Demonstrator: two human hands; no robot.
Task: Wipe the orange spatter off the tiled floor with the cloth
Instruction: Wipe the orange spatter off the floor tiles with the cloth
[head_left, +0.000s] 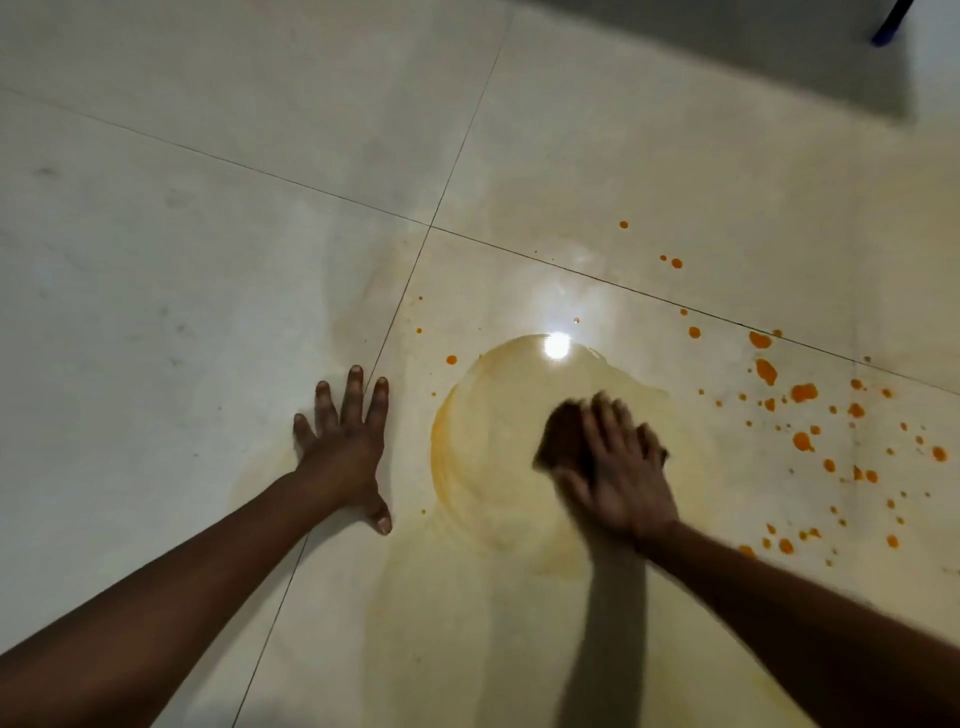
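Note:
Orange spatter dots the glossy cream tiled floor on the right, with a few stray drops near the tile joint. A pale yellowish smear spreads over the middle tile. My right hand, blurred by motion, presses flat with spread fingers on a dark brown cloth inside that smear; most of the cloth is hidden under the hand. My left hand rests flat on the floor left of the smear, fingers spread, holding nothing.
A bright light reflection glares at the smear's far edge. Dark grout lines cross at the centre. A dark shadowed object with a blue edge sits at the top right corner.

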